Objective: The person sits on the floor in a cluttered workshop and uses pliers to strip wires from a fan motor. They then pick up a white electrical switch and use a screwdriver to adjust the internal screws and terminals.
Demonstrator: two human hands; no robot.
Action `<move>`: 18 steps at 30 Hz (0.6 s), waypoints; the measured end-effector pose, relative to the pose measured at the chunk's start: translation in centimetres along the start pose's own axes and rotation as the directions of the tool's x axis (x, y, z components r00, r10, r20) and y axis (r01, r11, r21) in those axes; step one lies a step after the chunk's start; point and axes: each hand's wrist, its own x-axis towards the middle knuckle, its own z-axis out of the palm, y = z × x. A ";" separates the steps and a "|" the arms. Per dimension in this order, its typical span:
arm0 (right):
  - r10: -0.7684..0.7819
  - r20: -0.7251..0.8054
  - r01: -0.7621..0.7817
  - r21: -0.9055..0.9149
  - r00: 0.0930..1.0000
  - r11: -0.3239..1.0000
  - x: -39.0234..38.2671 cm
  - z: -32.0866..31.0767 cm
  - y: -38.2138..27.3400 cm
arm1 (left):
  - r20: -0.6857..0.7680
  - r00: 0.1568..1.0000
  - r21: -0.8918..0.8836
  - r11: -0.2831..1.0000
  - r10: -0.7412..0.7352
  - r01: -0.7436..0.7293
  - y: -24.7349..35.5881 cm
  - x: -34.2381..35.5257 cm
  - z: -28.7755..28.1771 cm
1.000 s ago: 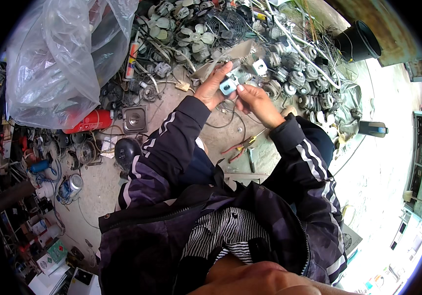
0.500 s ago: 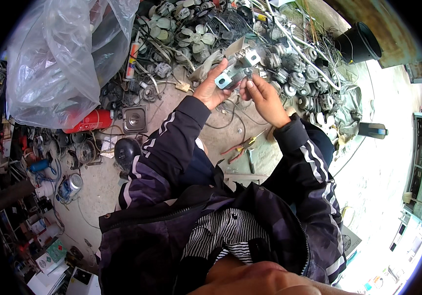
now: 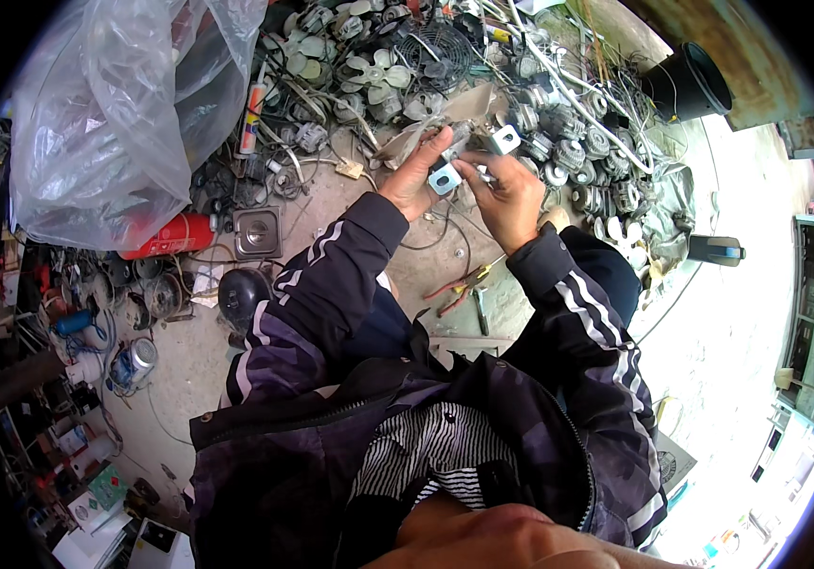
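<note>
Over the floor in front of me, my left hand (image 3: pixel 414 180) grips a metal bracket (image 3: pixel 445 179) from its left side, thumb raised along it. The bracket has two bright bent end tabs, each with a hole, and a greyish body between them that the fingers partly cover. My right hand (image 3: pixel 509 199) is closed at the bracket's near right side, thumb and forefinger pinched by the nearer tab. A small pale tip shows at those fingers, too small to name. Nearer to me on the floor lie red-and-yellow pliers (image 3: pixel 464 287) and a dark-handled tool (image 3: pixel 482 313).
Beyond my hands spreads a heap of small motors (image 3: pixel 568 152), fan blades (image 3: pixel 378 76) and cables. At left are a big clear plastic bag (image 3: pixel 113 123), a red cylinder (image 3: pixel 174 235), a square metal lid (image 3: pixel 257 232) and a black round object (image 3: pixel 244 296). A black bucket (image 3: pixel 686 85) stands far right.
The bracket has turned and shifted a little to the right, its nearer tab lower. My right hand has rolled over, knuckles up, with its fingertips closer to the nearer tab.
</note>
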 end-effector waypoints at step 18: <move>-0.209 0.015 0.210 -0.059 0.978 0.976 0.2 0.1 1.1 | 0.021 0.999 -0.005 0.999 0.040 -0.040 0.6 -0.9 1.0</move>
